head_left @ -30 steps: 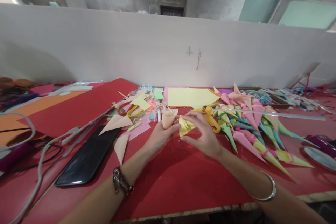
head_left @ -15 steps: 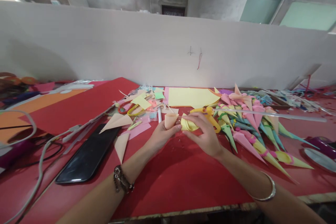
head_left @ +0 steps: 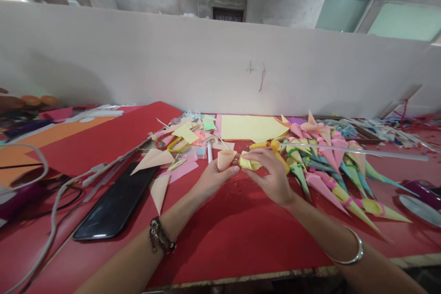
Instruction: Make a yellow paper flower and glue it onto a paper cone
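Observation:
Over the red table, my left hand (head_left: 213, 179) is closed on a peach paper cone (head_left: 226, 160), its wide mouth facing up and right. My right hand (head_left: 270, 174) pinches a crumpled or coiled yellow strip (head_left: 249, 161) close to the cone's right side. The two pieces nearly meet; whether they touch I cannot tell. Just behind my right hand lies a yellow glue gun (head_left: 275, 145), partly covered by the fingers. To the right is a heap of pink, yellow, green and blue paper cones (head_left: 327, 165).
A black phone (head_left: 115, 206) lies at the left, with peach paper pieces (head_left: 153, 159) by it. Yellow sheets (head_left: 253, 127) and scissors (head_left: 177, 144) sit farther back. A white cable (head_left: 55, 211) runs along the left. A pale partition (head_left: 172, 64) stands behind the table.
Both hands have shifted very slightly to the right, and the peach cone has turned a little. The yellow strip is still in my right hand.

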Demonstrator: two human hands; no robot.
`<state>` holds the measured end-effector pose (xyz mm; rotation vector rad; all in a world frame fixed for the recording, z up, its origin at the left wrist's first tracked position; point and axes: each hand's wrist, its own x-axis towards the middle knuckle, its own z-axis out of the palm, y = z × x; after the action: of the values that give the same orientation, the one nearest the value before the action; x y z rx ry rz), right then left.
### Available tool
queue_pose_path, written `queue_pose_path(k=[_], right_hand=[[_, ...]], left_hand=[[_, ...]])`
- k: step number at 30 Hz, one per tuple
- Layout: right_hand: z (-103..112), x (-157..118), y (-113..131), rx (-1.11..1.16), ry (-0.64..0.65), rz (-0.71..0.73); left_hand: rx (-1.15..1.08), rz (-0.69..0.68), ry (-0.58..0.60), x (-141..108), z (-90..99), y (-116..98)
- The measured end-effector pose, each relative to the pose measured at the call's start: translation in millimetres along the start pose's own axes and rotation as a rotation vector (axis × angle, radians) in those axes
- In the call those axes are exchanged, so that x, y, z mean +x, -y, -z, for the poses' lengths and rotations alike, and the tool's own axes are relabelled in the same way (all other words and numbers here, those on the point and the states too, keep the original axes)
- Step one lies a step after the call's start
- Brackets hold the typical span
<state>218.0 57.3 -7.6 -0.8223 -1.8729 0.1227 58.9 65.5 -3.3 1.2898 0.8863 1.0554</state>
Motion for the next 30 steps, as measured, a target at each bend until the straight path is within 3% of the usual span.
queue_pose_path(k=[7,30], right_hand=[[-2.3,-2.5,-0.1,-0.070,0.070,0.036],[-0.1,-2.2,5.3,-0.059,0.112,0.072]], left_hand=[[0.143,-0.104,0.068,-1.1,-1.0,0.7],[0.104,-0.072,-0.009,1.2,0.2,4.1]])
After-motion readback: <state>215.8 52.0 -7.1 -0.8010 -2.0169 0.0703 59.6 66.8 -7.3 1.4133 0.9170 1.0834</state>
